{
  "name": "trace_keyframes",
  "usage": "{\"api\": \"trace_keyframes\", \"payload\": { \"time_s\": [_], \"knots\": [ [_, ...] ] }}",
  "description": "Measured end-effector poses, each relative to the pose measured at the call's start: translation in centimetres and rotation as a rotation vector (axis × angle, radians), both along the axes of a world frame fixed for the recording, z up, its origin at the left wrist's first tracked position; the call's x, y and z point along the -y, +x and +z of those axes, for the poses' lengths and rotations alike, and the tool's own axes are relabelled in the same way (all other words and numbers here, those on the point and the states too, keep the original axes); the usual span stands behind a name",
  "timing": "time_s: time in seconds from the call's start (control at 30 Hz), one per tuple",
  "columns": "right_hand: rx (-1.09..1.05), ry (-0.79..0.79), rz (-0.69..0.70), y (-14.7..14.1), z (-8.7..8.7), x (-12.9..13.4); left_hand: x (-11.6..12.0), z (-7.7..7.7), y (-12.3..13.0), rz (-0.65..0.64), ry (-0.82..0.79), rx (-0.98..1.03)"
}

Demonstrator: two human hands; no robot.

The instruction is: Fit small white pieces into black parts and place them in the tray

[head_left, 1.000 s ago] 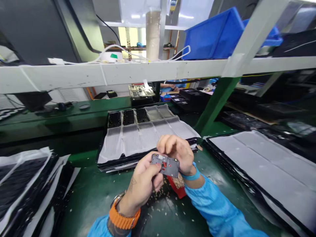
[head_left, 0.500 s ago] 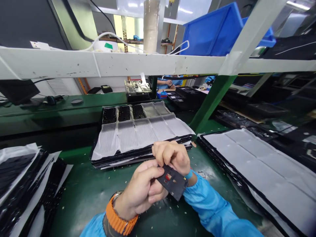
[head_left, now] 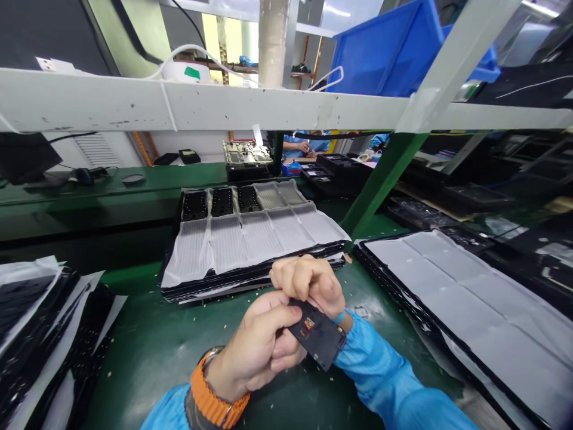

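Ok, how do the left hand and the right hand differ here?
The left hand grips the black part, thumb on its camera-facing side; the right hand is curled at the part's far edge, its fingertips' contact unclear. The left hand has an orange band at its wrist; the right hand has a light-blue one. Both emerge from blue sleeves.

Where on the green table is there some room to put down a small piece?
Between the left stack and the left hand, the green table is mostly open, with scattered flecks. Crowded: the middle stack and right stack leave only a narrow strip between them.
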State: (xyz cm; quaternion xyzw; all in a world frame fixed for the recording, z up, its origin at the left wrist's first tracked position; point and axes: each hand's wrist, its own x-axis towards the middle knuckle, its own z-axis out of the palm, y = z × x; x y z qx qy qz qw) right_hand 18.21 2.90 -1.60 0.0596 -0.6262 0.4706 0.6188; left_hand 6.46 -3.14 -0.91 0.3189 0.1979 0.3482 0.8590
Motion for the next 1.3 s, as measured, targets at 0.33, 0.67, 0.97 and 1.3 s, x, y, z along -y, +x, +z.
{"api": "trace_keyframes", "payload": {
  "time_s": [0.33, 0.67, 0.97, 1.3],
  "knots": [
    [-0.03, 0.037, -0.033, -0.2, 0.1, 0.3, 0.5, 0.2, 0.3, -0.028, -0.042, 0.027],
    [-0.082, -0.1, -0.327, -0.6, 0.2, 2.5, 0.9, 0.2, 0.6, -0.02, -0.079, 0.091],
    [-0.18, -0.352, -0.315, -1.4, 0.8, 3.7, 1.4, 0.1, 1.3, -0.031, 0.003, 0.207],
    [-0.191, -0.317, -0.198, -0.9, 0.9, 2.1, 1.7, 0.0, 1.0, 0.031, 0.092, 0.087]
  ]
}}
